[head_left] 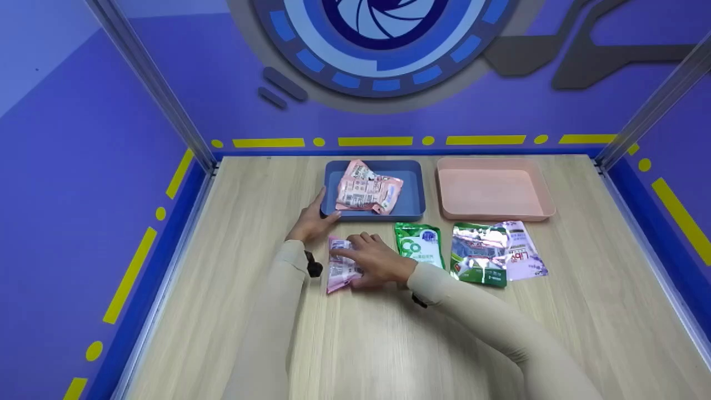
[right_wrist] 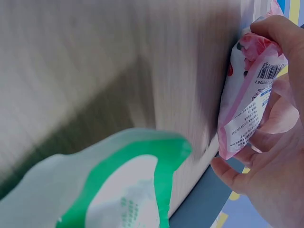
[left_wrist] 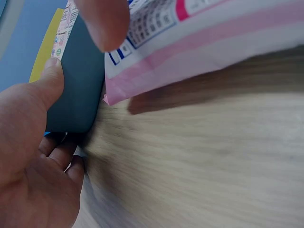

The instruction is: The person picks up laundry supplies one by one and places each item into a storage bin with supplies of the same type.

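At the front left corner of the blue tray (head_left: 417,189), my left hand (head_left: 311,223) holds its wall, thumb at the rim and fingers below in the left wrist view. A crumpled pink printed pouch (head_left: 364,193) lies inside that tray. My right hand (head_left: 380,261) grips a pink and white snack bag (head_left: 339,266) just in front of the tray. In the right wrist view, thumb and fingers curl round this bag (right_wrist: 249,99), which shows a barcode and small print. A green and white pouch (head_left: 420,247) lies right beside the right wrist.
To the right of the blue tray stands a pink tray (head_left: 489,191). In front of it lie a shiny silver and green pouch (head_left: 477,255) and a lilac pouch (head_left: 525,253), the first overlapping the second. Blue panels (head_left: 389,125) wall in the wooden table (head_left: 577,311).
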Demonstrator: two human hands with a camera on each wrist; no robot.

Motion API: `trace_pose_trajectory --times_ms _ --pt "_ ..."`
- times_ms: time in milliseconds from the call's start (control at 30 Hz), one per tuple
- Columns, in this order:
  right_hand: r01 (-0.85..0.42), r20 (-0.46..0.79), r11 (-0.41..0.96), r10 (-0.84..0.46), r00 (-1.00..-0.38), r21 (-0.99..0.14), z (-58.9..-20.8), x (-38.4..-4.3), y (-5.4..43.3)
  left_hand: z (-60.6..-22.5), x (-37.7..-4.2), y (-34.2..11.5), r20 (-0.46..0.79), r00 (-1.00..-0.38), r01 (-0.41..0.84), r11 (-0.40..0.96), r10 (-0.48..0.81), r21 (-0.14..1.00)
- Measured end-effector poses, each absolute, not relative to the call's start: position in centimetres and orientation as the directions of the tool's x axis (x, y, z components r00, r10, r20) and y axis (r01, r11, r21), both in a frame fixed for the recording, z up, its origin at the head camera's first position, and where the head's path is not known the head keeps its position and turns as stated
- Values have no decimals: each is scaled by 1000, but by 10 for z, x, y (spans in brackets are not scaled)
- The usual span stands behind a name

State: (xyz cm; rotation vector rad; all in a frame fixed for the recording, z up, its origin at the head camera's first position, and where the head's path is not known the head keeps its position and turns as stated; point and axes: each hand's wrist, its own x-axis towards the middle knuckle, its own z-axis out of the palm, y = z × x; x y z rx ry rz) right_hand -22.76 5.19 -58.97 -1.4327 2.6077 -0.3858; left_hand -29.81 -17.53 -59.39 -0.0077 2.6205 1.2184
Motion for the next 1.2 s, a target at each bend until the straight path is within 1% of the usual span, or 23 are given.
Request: trace_pose_trajectory --times_ms 367,667,800,933,1200 --pt "-806 -1 518 -842 -540 -286 -588 -228 55 -595 -298 -175 -227 -969 -109 651 99 751" --pt "-793 0 533 -830 -558 -295 -587 -229 63 -596 -298 -175 -232 -969 -125 636 88 761" --pt "-784 -9 548 -821 -571 -292 -585 -230 67 -596 -298 -175 -224 -970 -111 647 95 754" --pt "-761 -40 568 -808 -587 -314 -584 -232 72 -596 -300 -175 -215 -971 -90 668 108 738" --pt "-724 -59 599 -782 -620 -341 -580 -234 82 -598 -301 -176 -234 -967 -114 649 101 752"
